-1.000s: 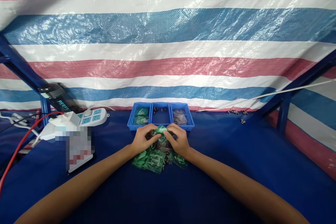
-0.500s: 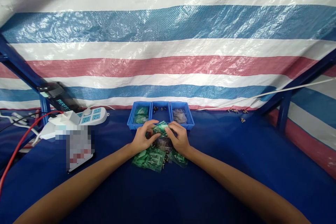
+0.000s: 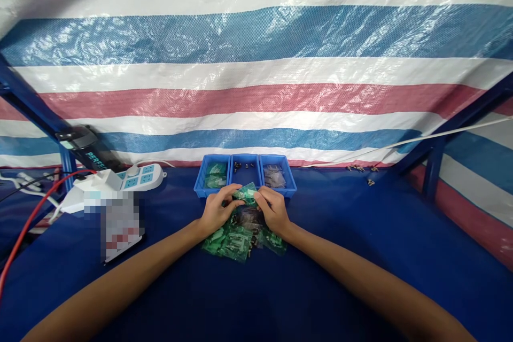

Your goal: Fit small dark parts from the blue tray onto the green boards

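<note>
Between my two hands is a small green plastic bag (image 3: pixel 246 194) with pale contents that I cannot make out. My left hand (image 3: pixel 216 211) pinches its left side between thumb and fingers. On the other side, my right hand (image 3: pixel 273 209) is closed on the bag's right edge. Below the hands lies a pile of green plastic bags (image 3: pixel 236 240) with small parts inside, mixed with clear bags (image 3: pixel 249 219) and small loose metal pieces (image 3: pixel 252 243). Just beyond the hands stands a blue three-compartment tray (image 3: pixel 276 192).
Green bags (image 3: pixel 216 173) fill the left compartment, small metal parts (image 3: pixel 238 166) the middle, clear bags (image 3: pixel 273 176) the right. To the left are a power strip (image 3: pixel 144 176), a black bottle (image 3: pixel 90 149) and a blurred flat object (image 3: pixel 122 230). Metal parts (image 3: pixel 371 182) lie back right.
The green bag has shifted slightly and shows flatter between my fingers. Both hands stay in nearly the same place; the pile and the tray have not moved.
</note>
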Motion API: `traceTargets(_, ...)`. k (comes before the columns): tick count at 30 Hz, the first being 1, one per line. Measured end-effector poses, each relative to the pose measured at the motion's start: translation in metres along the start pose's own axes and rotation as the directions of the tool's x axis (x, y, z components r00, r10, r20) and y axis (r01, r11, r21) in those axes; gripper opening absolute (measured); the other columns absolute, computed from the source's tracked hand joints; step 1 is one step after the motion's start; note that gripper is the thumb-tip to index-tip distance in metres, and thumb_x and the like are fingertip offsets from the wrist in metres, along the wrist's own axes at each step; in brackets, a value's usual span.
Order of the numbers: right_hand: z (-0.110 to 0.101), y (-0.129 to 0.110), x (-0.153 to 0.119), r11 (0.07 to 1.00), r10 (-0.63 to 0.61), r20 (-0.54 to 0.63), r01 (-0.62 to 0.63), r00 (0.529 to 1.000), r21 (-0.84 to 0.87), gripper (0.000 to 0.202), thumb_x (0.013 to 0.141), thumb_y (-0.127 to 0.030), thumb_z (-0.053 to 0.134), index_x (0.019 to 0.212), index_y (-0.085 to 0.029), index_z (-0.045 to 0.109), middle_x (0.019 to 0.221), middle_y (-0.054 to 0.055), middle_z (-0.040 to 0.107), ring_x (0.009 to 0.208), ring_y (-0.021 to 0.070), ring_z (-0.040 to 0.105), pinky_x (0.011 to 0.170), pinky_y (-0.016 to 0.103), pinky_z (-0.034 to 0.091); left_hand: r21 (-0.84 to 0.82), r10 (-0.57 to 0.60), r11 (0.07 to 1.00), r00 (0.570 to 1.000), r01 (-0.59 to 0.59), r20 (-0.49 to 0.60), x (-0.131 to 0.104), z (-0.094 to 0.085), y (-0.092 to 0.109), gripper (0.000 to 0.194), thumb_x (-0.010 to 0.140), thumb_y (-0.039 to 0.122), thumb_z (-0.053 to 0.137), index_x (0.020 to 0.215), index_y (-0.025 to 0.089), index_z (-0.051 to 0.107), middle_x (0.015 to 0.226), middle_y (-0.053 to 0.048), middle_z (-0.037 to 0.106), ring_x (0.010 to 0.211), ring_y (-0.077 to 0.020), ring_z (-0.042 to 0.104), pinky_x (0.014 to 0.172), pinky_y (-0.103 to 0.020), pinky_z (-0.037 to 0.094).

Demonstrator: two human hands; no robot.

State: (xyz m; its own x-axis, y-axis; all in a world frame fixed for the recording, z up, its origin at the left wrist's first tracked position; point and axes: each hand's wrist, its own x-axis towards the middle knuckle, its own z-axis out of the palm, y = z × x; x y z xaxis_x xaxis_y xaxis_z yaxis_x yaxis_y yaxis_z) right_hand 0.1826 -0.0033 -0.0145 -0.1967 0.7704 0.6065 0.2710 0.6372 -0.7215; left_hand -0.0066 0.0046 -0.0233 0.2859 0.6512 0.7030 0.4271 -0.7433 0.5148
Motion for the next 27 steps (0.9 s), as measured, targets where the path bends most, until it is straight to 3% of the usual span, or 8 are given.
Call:
traceTargets(6, 0.001, 0.007, -0.001, 1.0, 0.029, 0.022, -0.029, 0.999, -0.009, 0.049, 0.096, -0.036, 0.038, 0.051, -0.018, 0.041, 0.052, -0.002, 0.04, 0.05, 0.0109, 0.039, 0.052, 0.026, 0.031, 0.035, 0.006, 0.999, 0.999, -0.007, 0.043, 0.004, -0.002, 0.004, 0.039, 0.086, 0.034, 0.06, 0.122, 0.021, 0.054, 0.053, 0.006, 0.052, 0.044, -0.0074, 0.045, 0.048, -0.019, 0.045)
traceTargets(11, 0.001, 0.009, -0.001, 1.0, 0.028, 0.042, -0.028, 0.999, 0.01, 0.051, 0.096, -0.039, 0.037, 0.05, -0.019, 0.038, 0.05, -0.002, 0.038, 0.047, 0.0106, 0.037, 0.05, 0.026, 0.03, 0.009, 0.071, 0.997, 0.996, -0.072, 0.062, 0.01, -0.004, 0.01, 0.032, 0.088, 0.03, 0.056, 0.119, 0.022, 0.058, 0.082, -0.004, 0.069, 0.063, -0.012, 0.061, 0.06, -0.023, 0.052)
traceTargets(15, 0.001, 0.008, -0.001, 1.0, 0.016, 0.048, -0.016, 0.999, 0.001, 0.051, 0.095, -0.039, 0.038, 0.049, -0.019, 0.034, 0.048, -0.002, 0.036, 0.046, 0.0102, 0.035, 0.047, 0.025, 0.028, -0.026, 0.086, 0.996, 0.996, -0.085, 0.04, 0.011, -0.005, 0.013, 0.025, 0.089, 0.027, 0.056, 0.111, 0.02, 0.063, 0.088, -0.006, 0.07, 0.077, -0.0165, 0.066, 0.067, -0.027, 0.055)
traceTargets(20, 0.001, 0.003, -0.001, 0.998, -0.013, 0.011, 0.013, 1.0, -0.06, 0.045, 0.095, -0.034, 0.04, 0.052, -0.019, 0.035, 0.051, -0.003, 0.034, 0.048, 0.0099, 0.035, 0.049, 0.025, 0.029, 0.049, 0.084, 0.995, 0.996, -0.084, 0.001, 0.01, -0.005, 0.01, 0.015, 0.087, 0.025, 0.058, 0.099, 0.019, 0.066, 0.088, -0.006, 0.064, 0.079, -0.0165, 0.063, 0.068, -0.028, 0.052)
traceTargets(24, 0.001, -0.002, -0.001, 0.998, -0.013, -0.037, 0.011, 0.999, -0.065, 0.025, 0.093, -0.032, 0.043, 0.076, -0.017, 0.053, 0.07, 0.002, 0.049, 0.057, 0.0117, 0.046, 0.052, 0.025, 0.038, 0.089, 0.02, 0.996, 0.999, -0.018, -0.027, 0.009, -0.005, 0.008, 0.013, 0.086, 0.027, 0.06, 0.094, 0.019, 0.064, 0.097, -0.006, 0.058, 0.057, -0.0076, 0.054, 0.055, -0.023, 0.048)
traceTargets(27, 0.002, -0.004, -0.002, 0.999, -0.009, -0.048, 0.007, 0.999, -0.049, 0.021, 0.091, -0.034, 0.048, 0.103, -0.018, 0.055, 0.089, 0.007, 0.055, 0.063, 0.0134, 0.053, 0.049, 0.024, 0.043, 0.043, -0.029, 0.999, 0.999, 0.029, -0.014, 0.009, -0.005, 0.009, 0.013, 0.087, 0.029, 0.058, 0.094, 0.018, 0.062, 0.105, -0.008, 0.059, 0.054, -0.0064, 0.053, 0.052, -0.022, 0.047)
